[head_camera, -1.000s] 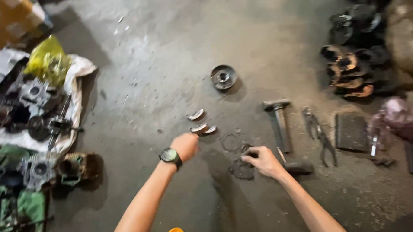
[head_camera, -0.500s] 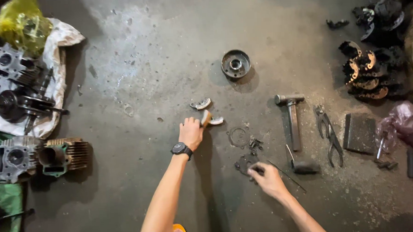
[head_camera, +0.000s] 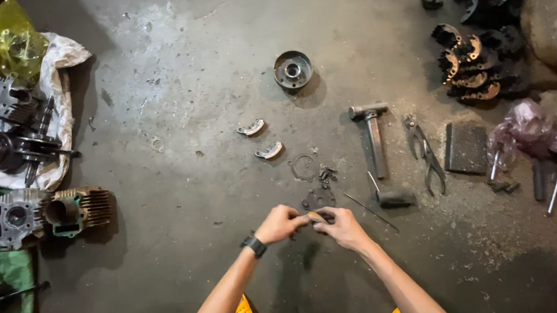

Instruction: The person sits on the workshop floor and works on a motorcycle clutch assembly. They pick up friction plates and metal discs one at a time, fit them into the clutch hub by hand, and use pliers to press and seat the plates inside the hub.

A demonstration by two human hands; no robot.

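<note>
My left hand [head_camera: 280, 223] and my right hand [head_camera: 339, 226] meet low over the concrete floor [head_camera: 180, 67], and between their fingertips I pinch one small curved metal shoe [head_camera: 317, 217], each hand closed on an end of it. It sits in the air right between my thumbs, clear of the ground.

Just beyond my grip lies a dark round plate [head_camera: 318, 198] with a few loose bolts [head_camera: 326, 173] and a thin wire ring [head_camera: 303, 166] a little farther out. Farther still, and to the left of my hands, two more curved shoes [head_camera: 260, 138] lie apart from each other, and well beyond them stands a round metal drum [head_camera: 293, 69]. To the right of my grip a hammer [head_camera: 374, 140] lies with its head away from me, pliers [head_camera: 426, 151] beside it, and a thin rod [head_camera: 370, 211] close to my right wrist. Far off to my left are finned engine parts [head_camera: 49, 213] and a white cloth [head_camera: 59, 91].

As I judge it, I am at the stage of checking or readying this one shoe, with the other two not yet picked up. The next move calls for a steady pinch from both sides, so the small piece neither twists nor slips out between my fingers.
</note>
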